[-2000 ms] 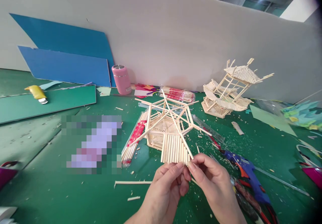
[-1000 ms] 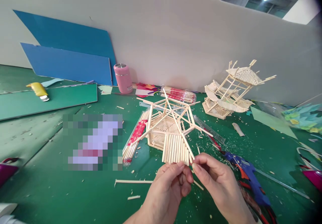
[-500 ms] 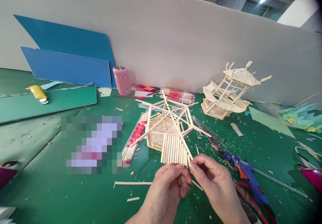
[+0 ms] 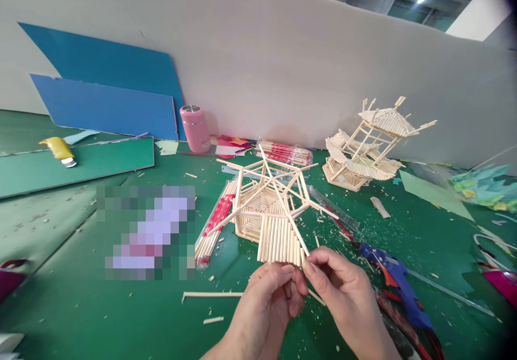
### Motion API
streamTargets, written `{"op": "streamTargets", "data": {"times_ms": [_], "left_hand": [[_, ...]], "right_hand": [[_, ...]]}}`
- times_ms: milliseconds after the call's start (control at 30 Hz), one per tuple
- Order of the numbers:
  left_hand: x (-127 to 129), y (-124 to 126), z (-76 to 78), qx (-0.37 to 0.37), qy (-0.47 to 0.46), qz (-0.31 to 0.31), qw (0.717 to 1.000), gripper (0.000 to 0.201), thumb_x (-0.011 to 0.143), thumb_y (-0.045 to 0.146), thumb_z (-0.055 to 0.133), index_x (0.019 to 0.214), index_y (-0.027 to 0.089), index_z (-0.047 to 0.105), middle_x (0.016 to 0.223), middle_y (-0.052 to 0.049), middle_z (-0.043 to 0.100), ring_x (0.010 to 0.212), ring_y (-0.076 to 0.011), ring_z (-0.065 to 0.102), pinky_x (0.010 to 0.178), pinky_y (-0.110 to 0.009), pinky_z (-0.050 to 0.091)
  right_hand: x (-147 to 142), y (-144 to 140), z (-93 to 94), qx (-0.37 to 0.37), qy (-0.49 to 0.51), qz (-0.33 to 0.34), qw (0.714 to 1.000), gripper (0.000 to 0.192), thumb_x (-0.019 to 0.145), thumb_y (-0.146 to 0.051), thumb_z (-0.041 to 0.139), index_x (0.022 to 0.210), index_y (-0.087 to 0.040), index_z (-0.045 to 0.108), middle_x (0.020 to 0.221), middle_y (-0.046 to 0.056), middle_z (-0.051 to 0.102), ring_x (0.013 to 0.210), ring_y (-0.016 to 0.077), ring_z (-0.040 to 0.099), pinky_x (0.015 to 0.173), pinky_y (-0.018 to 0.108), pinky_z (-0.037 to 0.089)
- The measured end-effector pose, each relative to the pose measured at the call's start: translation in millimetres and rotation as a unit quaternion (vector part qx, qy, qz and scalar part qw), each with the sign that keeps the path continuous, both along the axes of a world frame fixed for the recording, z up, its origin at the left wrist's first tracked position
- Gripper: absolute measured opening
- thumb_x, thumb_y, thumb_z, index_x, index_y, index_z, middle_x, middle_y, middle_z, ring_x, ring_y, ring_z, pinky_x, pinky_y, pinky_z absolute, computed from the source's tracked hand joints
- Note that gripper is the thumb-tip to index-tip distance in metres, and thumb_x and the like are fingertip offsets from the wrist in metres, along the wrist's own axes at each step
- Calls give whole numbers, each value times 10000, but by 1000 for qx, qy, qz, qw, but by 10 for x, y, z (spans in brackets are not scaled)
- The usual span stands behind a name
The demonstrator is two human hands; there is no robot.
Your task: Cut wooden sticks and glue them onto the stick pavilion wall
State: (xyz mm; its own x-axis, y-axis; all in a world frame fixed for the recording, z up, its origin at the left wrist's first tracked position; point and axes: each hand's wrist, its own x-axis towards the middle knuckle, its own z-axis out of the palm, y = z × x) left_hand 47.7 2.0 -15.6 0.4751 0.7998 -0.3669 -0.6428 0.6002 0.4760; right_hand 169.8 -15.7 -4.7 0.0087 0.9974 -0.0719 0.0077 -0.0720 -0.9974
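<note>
A hexagonal model of pale wooden sticks (image 4: 270, 202) stands on the green mat (image 4: 100, 306), with a sloping panel of sticks (image 4: 281, 240) on its near side. My left hand (image 4: 271, 300) pinches the panel's lower edge with thumb and fingers. My right hand (image 4: 345, 292) meets it from the right, fingertips closed on the panel's lower right corner, where a long diagonal stick ends. A thin stick pokes out below between the two hands.
A second, taller stick pavilion (image 4: 369, 147) stands at the back right. Packs of sticks (image 4: 214, 222) lie left of the model, a blue glue gun (image 4: 393, 279) to the right. A pink cup (image 4: 195, 128), blue boards (image 4: 105, 106) and a white wall (image 4: 283, 69) are behind.
Both hands stay pinched at the panel's lower edge with only slight shifts. The view wobbles a little; nothing else has moved.
</note>
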Motion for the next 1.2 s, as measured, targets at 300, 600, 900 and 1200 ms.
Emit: {"op": "streamTargets", "data": {"times_ms": [300, 600, 900, 1200], "left_hand": [[-1, -4, 38, 1, 13, 1, 1000, 175, 705, 199, 559, 556, 123, 613, 588, -30, 569, 483, -101, 410, 546, -276, 309], [-2, 8, 22, -3, 13, -1, 1000, 167, 698, 194, 570, 555, 119, 614, 577, -28, 568, 477, -97, 411, 534, -268, 298], [-9, -2, 22, -3, 14, 0, 1000, 156, 688, 188, 580, 553, 119, 616, 575, -28, 568, 478, -99, 414, 536, -268, 302], [-9, 5, 30, -4, 19, -4, 1000, 164, 684, 196, 581, 545, 116, 615, 577, -29, 566, 483, -97, 407, 538, -266, 309]], "right_hand": [[0, 6, 2, 9, -25, -15, 1000, 169, 830, -331, 561, 717, -205, 564, 606, -33, 545, 535, 112, 543, 484, 190, 449], [3, -2, -21, 3, -20, -8, 1000, 163, 835, -340, 555, 735, -212, 566, 604, -39, 550, 529, 108, 541, 485, 188, 442], [15, -12, -51, 0, -21, -1, 1000, 171, 842, -351, 545, 737, -216, 559, 621, -32, 550, 561, 122, 558, 512, 210, 453], [22, -10, -45, 8, -40, -10, 999, 160, 840, -330, 555, 731, -214, 568, 608, -40, 537, 544, 97, 537, 493, 174, 424]]}}
